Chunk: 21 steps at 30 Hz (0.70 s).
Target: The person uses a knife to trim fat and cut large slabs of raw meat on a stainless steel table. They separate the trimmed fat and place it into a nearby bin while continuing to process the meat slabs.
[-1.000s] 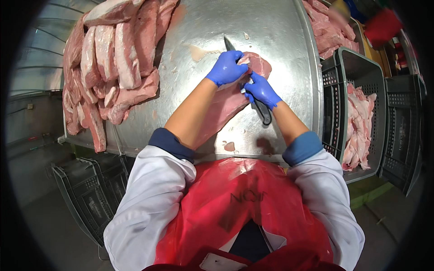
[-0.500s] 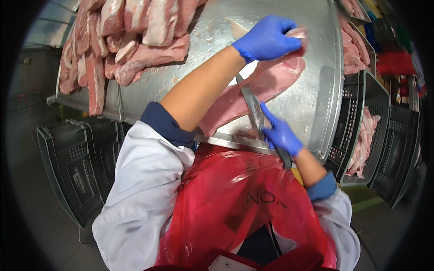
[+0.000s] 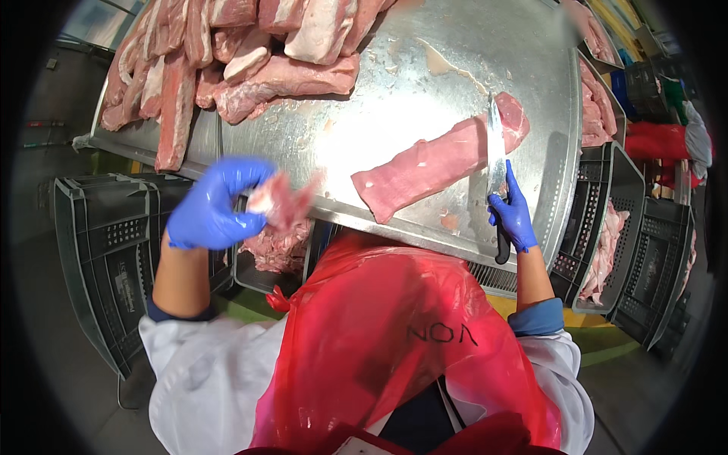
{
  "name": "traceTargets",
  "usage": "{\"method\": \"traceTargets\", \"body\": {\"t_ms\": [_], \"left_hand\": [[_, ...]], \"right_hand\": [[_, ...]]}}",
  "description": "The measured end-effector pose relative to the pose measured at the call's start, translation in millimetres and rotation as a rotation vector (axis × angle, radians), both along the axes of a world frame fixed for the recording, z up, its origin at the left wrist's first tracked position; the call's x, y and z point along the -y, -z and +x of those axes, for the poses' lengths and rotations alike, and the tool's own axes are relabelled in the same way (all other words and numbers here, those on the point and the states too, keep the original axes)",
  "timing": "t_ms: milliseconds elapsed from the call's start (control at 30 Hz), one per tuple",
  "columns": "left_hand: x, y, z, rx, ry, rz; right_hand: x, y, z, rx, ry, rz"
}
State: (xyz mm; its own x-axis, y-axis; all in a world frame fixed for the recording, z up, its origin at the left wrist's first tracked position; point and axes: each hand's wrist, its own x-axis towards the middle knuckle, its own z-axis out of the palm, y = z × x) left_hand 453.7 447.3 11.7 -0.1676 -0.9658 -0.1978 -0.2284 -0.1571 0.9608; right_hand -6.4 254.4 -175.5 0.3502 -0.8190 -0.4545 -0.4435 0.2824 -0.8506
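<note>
My blue-gloved left hand [image 3: 214,204], at the lower left of the steel table [image 3: 432,76], pinches a blurred scrap of meat [image 3: 282,203] above a crate of trimmings [image 3: 273,250]. In my right hand [image 3: 513,212], also gloved in blue, is a black-handled knife [image 3: 497,140], blade pointing away from me over the far end of a long trimmed pink loin [image 3: 421,167] lying diagonally on the steel.
Stacked pork cuts [image 3: 303,30] cover the table's upper left. Dark crates stand at left [image 3: 102,243] and right [image 3: 637,273], the right one holding pale trimmings [image 3: 603,250]. More meat [image 3: 595,106] lies beyond the right edge, near red and white clothing [image 3: 663,144].
My left hand has moved down and left off the loin with the scrap, revealing the crate below. My right hand has shifted right with the knife, its blade now pointing straight away from me.
</note>
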Motion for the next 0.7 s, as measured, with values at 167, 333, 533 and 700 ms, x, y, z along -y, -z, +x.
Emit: {"method": "traceTargets", "body": {"t_ms": [167, 333, 533, 700], "left_hand": [[-89.4, 150.6, 44.4, 0.910, 0.120, 0.130], [49.6, 231.6, -113.4, 0.688, -0.028, -0.230], [124.9, 226.8, -187.4, 0.817, 0.068, 0.068], [126.4, 239.0, -186.6, 0.982, 0.121, -0.038]], "right_hand": [[22.4, 7.1, 34.5, -0.235, -0.136, -0.234], [18.6, 70.3, 63.9, -0.428, -0.242, -0.449], [-48.3, 43.3, 16.8, -0.508, -0.474, -0.294], [0.5, 106.1, 55.7, -0.482, -0.465, -0.536]]}}
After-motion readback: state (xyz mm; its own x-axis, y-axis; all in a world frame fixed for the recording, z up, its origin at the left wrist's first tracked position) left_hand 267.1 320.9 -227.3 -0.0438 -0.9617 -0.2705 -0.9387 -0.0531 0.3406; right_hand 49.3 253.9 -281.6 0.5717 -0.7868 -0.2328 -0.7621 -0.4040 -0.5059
